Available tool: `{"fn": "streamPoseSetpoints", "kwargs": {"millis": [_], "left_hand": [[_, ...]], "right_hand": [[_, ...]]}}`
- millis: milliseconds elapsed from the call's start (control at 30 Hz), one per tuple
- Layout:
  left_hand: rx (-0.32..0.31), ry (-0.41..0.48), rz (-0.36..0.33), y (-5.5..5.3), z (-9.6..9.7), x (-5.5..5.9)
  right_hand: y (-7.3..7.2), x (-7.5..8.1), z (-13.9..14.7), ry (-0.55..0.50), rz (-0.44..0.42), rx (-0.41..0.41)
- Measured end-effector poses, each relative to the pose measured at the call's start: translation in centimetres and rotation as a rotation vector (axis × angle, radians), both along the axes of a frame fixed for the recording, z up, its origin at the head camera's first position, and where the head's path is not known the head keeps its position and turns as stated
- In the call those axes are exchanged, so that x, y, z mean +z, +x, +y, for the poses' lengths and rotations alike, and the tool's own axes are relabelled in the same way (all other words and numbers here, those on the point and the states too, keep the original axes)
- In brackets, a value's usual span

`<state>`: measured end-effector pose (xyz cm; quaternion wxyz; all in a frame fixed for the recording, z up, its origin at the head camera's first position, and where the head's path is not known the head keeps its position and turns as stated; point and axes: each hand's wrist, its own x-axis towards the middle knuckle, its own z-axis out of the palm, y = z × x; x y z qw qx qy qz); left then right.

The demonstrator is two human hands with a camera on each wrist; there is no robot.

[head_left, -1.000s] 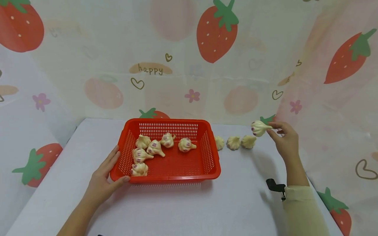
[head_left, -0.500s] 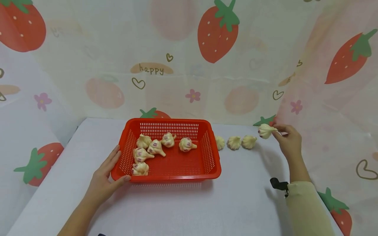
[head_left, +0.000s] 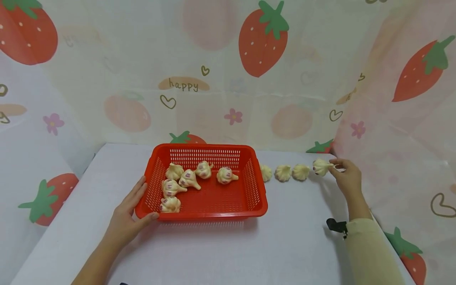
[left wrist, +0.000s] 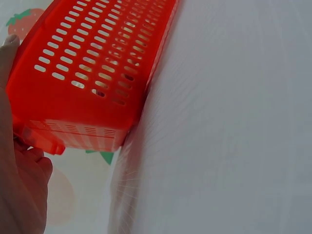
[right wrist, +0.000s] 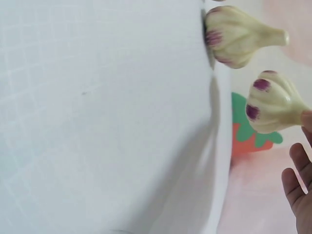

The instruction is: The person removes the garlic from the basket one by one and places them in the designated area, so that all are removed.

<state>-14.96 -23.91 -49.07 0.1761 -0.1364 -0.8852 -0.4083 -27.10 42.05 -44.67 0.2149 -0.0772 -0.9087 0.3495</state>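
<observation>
In the head view a red plastic basket (head_left: 213, 215) stands on the white table with several garlic bulbs (head_left: 189, 179) in its left and back parts. My left hand (head_left: 122, 225) holds its front left corner, thumb on the front rim and fingers along the left side; the left wrist view shows fingers (left wrist: 34, 168) by the rim. My right hand (head_left: 349, 178) pinches a garlic bulb (head_left: 321, 167) by its stem. In the right wrist view this bulb (right wrist: 274, 105) hangs just above the table, apart from another bulb (right wrist: 239, 36) standing stem up.
Right of the basket, several garlic bulbs (head_left: 283, 173) stand in a row along the back of the table (head_left: 285, 237); the leftmost is partly hidden by the basket. A strawberry-print curtain (head_left: 221, 91) rises behind and at the sides.
My right hand has moved a little to the right and lowered the garlic bulb toward the table, at the row's right end. My left hand has stayed on the basket.
</observation>
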Motion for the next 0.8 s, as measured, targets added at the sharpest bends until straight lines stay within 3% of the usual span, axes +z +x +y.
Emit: {"fn": "streamPoseSetpoints", "kwargs": {"millis": [467, 800], "left_hand": [[-0.019, 0.014, 0.03, -0.1, 0.2, 0.1], [-0.003, 0.002, 0.008, -0.2, 0.1, -0.1]], "right_hand": [[-0.5, -2.5, 1.0, -0.035, -0.081, -0.043], [-0.6, -2.3, 0.7, -0.011, -0.056, -0.018]]}}
